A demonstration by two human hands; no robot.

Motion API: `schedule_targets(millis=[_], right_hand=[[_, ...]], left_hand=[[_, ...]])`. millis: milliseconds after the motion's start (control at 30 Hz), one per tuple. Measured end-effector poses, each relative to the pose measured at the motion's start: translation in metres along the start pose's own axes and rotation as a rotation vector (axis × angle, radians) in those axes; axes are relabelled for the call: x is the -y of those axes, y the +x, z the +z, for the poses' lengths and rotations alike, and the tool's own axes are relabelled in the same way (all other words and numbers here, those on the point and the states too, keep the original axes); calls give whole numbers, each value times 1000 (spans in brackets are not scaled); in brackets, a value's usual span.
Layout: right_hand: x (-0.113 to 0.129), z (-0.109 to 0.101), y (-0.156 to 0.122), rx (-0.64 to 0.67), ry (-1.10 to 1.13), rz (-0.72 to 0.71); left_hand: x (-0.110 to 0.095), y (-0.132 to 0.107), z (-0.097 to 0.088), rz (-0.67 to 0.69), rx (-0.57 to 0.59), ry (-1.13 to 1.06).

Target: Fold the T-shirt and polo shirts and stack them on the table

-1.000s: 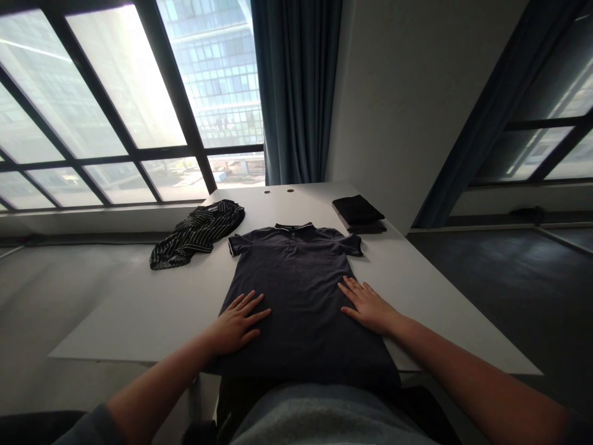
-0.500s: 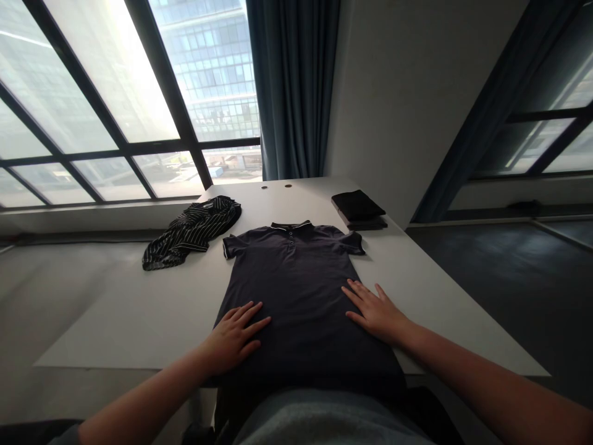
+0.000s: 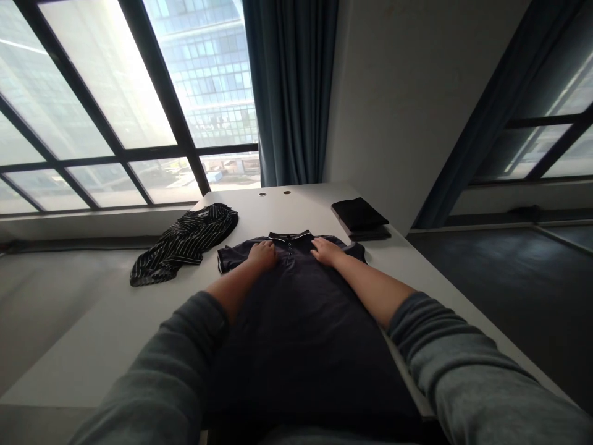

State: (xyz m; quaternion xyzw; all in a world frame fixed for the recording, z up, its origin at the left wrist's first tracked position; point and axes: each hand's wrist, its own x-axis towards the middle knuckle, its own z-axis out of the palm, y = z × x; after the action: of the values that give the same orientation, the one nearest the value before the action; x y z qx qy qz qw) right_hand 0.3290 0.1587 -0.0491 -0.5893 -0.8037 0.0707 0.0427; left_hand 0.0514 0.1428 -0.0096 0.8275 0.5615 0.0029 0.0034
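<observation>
Your left hand [image 3: 262, 256] and right hand [image 3: 327, 251] are resting on the dark polo shirt [image 3: 296, 334] just below the collar, one on each side of the buttons, and I cannot tell whether either grip is open or closed on the cloth. The shirt is lying flat along the white worktop [image 3: 115, 346], with a crumpled striped garment [image 3: 183, 244] sitting to its left and folded black clothes [image 3: 359, 214] sitting beyond its right shoulder.

Polo shirt [image 3: 301, 352], hem cut off, folded stack [image 3: 360, 216], layers probably unclear
</observation>
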Motion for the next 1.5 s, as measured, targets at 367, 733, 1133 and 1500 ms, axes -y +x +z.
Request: schedule_targets(millis=[367, 733, 1133, 1500], right_hand=[[-37, 29, 66, 97, -6, 75], [-48, 30, 93, 63, -20, 75], [-54, 30, 109, 62, -17, 68], [-61, 36, 125, 9, -10, 77]], left_hand=[[38, 82, 64, -228, 133, -144], [62, 107, 64, -196, 140, -153], [71, 120, 63, -188, 129, -138], [75, 132, 63, -180, 63, -120]])
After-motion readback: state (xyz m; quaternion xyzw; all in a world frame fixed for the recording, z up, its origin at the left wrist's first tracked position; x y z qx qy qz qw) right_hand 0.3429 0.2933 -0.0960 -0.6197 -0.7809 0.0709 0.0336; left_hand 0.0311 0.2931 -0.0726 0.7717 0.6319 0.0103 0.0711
